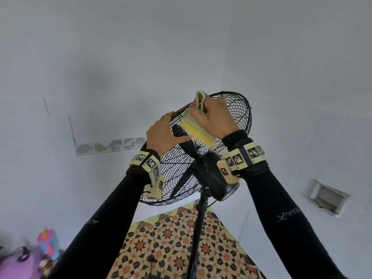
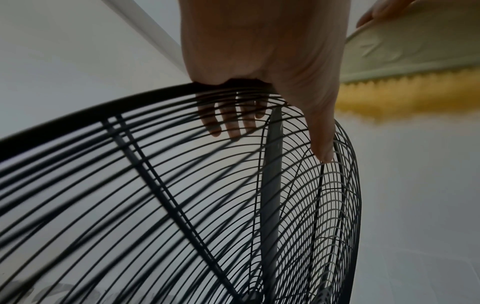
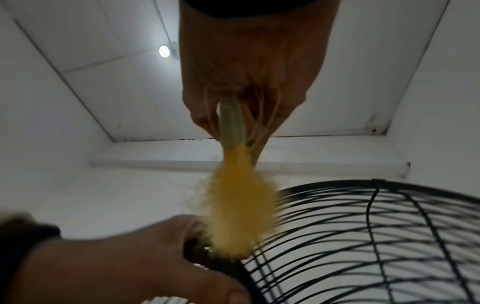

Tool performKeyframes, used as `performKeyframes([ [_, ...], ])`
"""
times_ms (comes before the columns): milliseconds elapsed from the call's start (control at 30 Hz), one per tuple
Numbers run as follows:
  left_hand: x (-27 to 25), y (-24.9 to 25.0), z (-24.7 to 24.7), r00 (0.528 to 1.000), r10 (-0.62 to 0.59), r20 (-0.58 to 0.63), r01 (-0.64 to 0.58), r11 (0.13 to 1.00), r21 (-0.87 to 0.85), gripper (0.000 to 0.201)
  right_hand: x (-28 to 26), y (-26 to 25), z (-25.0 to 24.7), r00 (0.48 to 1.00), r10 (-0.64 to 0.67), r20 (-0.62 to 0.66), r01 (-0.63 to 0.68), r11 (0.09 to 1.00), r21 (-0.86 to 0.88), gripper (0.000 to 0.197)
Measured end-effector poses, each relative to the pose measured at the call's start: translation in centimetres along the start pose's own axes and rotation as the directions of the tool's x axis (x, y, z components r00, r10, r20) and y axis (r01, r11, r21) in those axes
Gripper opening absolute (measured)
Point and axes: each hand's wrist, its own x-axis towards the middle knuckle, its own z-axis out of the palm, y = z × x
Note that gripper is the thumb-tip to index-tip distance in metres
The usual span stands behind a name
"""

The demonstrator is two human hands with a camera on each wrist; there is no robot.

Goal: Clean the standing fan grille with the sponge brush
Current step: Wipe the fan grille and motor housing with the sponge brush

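Observation:
The black wire fan grille (image 1: 235, 109) (image 2: 182, 205) (image 3: 376, 236) tilts toward me on its stand. My left hand (image 1: 166, 133) (image 2: 259, 51) (image 3: 124, 259) grips the grille's upper rim, fingers curled over the front and thumb lying on the rear wires. My right hand (image 1: 211, 115) (image 3: 246, 72) grips the pale green looped handle of the sponge brush (image 1: 198, 130) (image 2: 415, 61) (image 3: 241, 205). The brush's yellow sponge edge rests against the top of the grille, right beside my left hand. The sponge is blurred in the right wrist view.
The black motor housing (image 1: 213, 176) sits behind the grille on a black pole (image 1: 199, 228). A patterned mat (image 1: 171, 242) lies below. A colourful cup (image 1: 49, 242) and a purple bag (image 1: 20, 264) sit at the lower left. White walls surround me, with a wall recess (image 1: 326, 196) at the right.

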Motion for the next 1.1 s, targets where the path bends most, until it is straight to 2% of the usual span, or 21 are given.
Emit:
performKeyframes([
  [33, 0.0, 0.1, -0.1, 1.000, -0.004, -0.001, 0.004, 1.000, 0.003, 0.106, 0.0, 0.0, -0.2, 1.000, -0.015, -0.004, 0.015, 1.000, 0.010, 0.015],
  [133, 0.0, 0.4, 0.0, 1.000, -0.004, 0.001, 0.004, 1.000, 0.024, 0.104, -0.5, 0.1, 0.3, 0.990, -0.068, -0.126, 0.081, 0.991, 0.104, 0.018],
  [300, 0.0, 0.3, -0.1, 1.000, 0.008, -0.028, -0.008, 1.000, 0.024, 0.101, -2.3, 1.5, 0.9, 0.995, -0.037, -0.089, 0.041, 0.999, 0.036, 0.012],
  [367, 0.0, 0.4, -0.1, 1.000, 0.010, -0.027, -0.009, 0.999, 0.032, 0.103, -2.4, 1.4, 0.6, 0.987, -0.087, -0.133, 0.095, 0.994, 0.056, 0.005],
  [400, 0.0, 0.4, 0.0, 1.000, 0.008, -0.024, -0.007, 0.999, 0.035, 0.104, -2.4, 1.2, 0.5, 0.979, -0.127, -0.158, 0.141, 0.987, 0.079, 0.009],
  [467, 0.1, 0.4, 0.0, 1.000, 0.000, 0.002, 0.000, 0.999, 0.037, 0.108, -2.4, 1.1, 0.8, 0.963, -0.214, -0.162, 0.228, 0.971, 0.077, 0.037],
  [500, 0.2, 0.2, 0.0, 1.000, -0.002, 0.017, 0.001, 0.999, 0.037, 0.109, -2.7, 1.3, 1.1, 0.953, -0.267, -0.147, 0.275, 0.960, 0.043, 0.045],
  [567, 0.1, -0.5, -0.1, 1.000, 0.019, 0.024, -0.020, 1.000, 0.024, 0.110, -4.0, 2.5, 2.1, 0.925, -0.369, -0.085, 0.366, 0.929, -0.053, 0.052],
  [600, 0.0, -0.9, -0.2, 0.999, 0.036, 0.023, -0.037, 0.999, 0.014, 0.110, -5.0, 3.6, 2.7, 0.918, -0.395, -0.040, 0.390, 0.916, -0.092, 0.053],
  [667, -0.4, -1.5, -0.5, 0.998, 0.050, 0.028, -0.050, 0.999, -0.005, 0.111, -6.8, 5.5, 3.2, 0.930, -0.366, 0.036, 0.368, 0.922, -0.119, 0.051],
  [733, -0.6, -1.7, -0.5, 0.998, 0.051, 0.029, -0.050, 0.998, -0.023, 0.112, -7.6, 6.3, 3.2, 0.930, -0.367, -0.006, 0.363, 0.922, -0.136, 0.047],
  [833, -0.7, -1.7, -0.1, 0.998, 0.057, 0.016, -0.056, 0.997, -0.043, 0.109, -6.9, 5.2, 3.3, 0.874, -0.463, -0.147, 0.436, 0.881, -0.184, 0.047],
  [900, -0.7, -1.9, 0.0, 0.999, 0.052, 0.012, -0.052, 0.998, -0.038, 0.109, -7.2, 5.4, 4.2, 0.849, -0.514, -0.122, 0.478, 0.846, -0.238, 0.048],
  [1033, -0.7, -2.4, -0.2, 1.000, 0.026, 0.011, -0.025, 0.998, -0.049, 0.110, -11.1, 10.5, 6.1, 0.922, -0.386, 0.033, 0.381, 0.888, -0.258, 0.069],
  [1100, -0.7, -2.3, -0.2, 0.999, 0.030, 0.011, -0.030, 0.998, -0.050, 0.110, -12.0, 11.5, 5.8, 0.937, -0.348, 0.041, 0.346, 0.900, -0.265, 0.066],
])
